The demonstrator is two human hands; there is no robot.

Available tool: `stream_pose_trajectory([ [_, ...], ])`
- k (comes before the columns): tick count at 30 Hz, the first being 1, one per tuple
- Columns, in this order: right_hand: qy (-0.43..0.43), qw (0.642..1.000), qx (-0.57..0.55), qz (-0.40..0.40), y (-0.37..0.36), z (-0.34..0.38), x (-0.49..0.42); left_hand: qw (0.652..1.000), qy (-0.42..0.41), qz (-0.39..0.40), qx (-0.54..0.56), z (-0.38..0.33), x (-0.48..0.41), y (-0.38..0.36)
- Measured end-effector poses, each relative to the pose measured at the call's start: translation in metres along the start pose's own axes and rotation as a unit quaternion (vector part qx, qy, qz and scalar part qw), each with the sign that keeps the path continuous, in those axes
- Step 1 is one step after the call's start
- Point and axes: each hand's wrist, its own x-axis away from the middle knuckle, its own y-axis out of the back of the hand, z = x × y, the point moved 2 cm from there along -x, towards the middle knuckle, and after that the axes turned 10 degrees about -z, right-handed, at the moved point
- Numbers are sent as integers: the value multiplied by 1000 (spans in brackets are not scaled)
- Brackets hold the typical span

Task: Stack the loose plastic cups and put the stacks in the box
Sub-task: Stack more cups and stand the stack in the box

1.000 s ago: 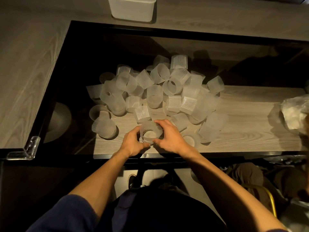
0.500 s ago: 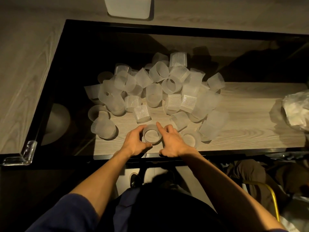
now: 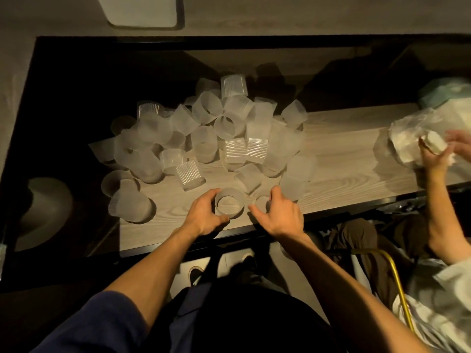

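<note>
A heap of several loose frosted plastic cups [image 3: 204, 138] lies on the wooden table top [image 3: 339, 159]. One upright cup [image 3: 229, 204] stands near the table's front edge, and my left hand [image 3: 204, 217] curls around its left side. My right hand [image 3: 277, 212] hovers just to the right of that cup with fingers spread and loosely bent, over a small upright cup [image 3: 262, 201]; it holds nothing that I can see. A white box [image 3: 142, 11] sits at the far top edge.
A second person at the right handles a crinkled plastic bag [image 3: 418, 138] with both hands [image 3: 433, 154]. Dark glass [image 3: 71, 103] surrounds the wooden top. A yellow chair frame [image 3: 397, 286] shows at the lower right.
My right hand has come off the upright cup and shifted right, leaving only my left hand on it. The other person's hands have come into view at the bag.
</note>
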Motion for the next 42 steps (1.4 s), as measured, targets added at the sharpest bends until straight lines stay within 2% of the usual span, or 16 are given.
stream_pose_trajectory([
  [8,-39,995,88,20,-1,-11,13,1000,0,6,-6,-7,-2,-5],
  [22,3,997,72,22,-1,2,11,1000,2,-17,-11,0,-1,0],
  [29,52,998,-21,-16,15,22,9,999,10,-41,4,2,1,2],
  [32,103,992,-69,-24,20,37,7,999,16,-41,9,1,2,1],
  [36,161,985,-64,-25,18,49,2,998,25,-50,16,1,3,3],
  [42,89,989,-112,-25,20,39,-7,998,34,-56,17,1,1,9],
])
